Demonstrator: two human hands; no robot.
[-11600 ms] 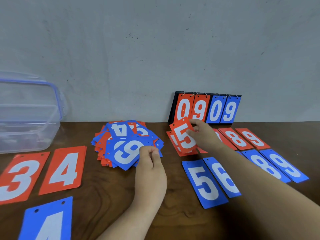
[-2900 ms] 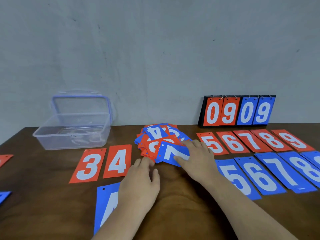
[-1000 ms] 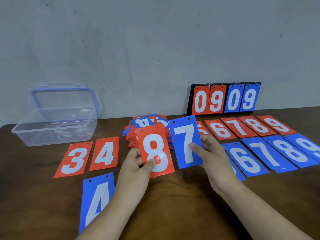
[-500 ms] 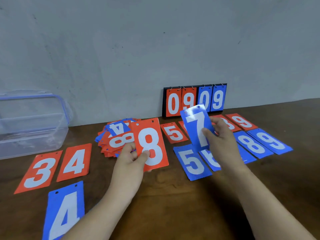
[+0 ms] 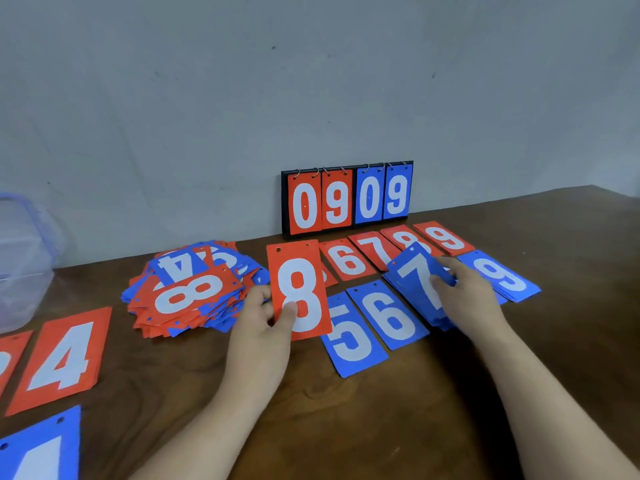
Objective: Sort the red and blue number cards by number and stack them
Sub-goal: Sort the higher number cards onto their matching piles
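Observation:
My left hand (image 5: 261, 320) pinches a red 8 card (image 5: 299, 289) upright, just right of the loose pile of red and blue cards (image 5: 188, 294). My right hand (image 5: 467, 294) holds a blue 7 card (image 5: 417, 278) low over the blue 7 stack, its far end tilted up. Blue 5 (image 5: 351, 336), blue 6 (image 5: 389, 315) and blue 9 (image 5: 502, 275) stacks lie in the near row. Red 6 (image 5: 346, 259), red 7 (image 5: 375, 249), red 8 (image 5: 403, 239) and red 9 (image 5: 445, 237) stacks lie behind. The blue 8 stack is hidden by my right hand.
A flip scoreboard (image 5: 348, 199) reading 09 09 stands against the wall. A clear plastic box (image 5: 24, 261) sits at the far left. Red 4 (image 5: 60, 358) and blue 4 (image 5: 38, 448) cards lie near left on the brown table (image 5: 398, 410).
My right hand has lowered the blue 7 card from the air down onto the blue 7 stack. My left hand has kept hold of the red 8 and shifted it right.

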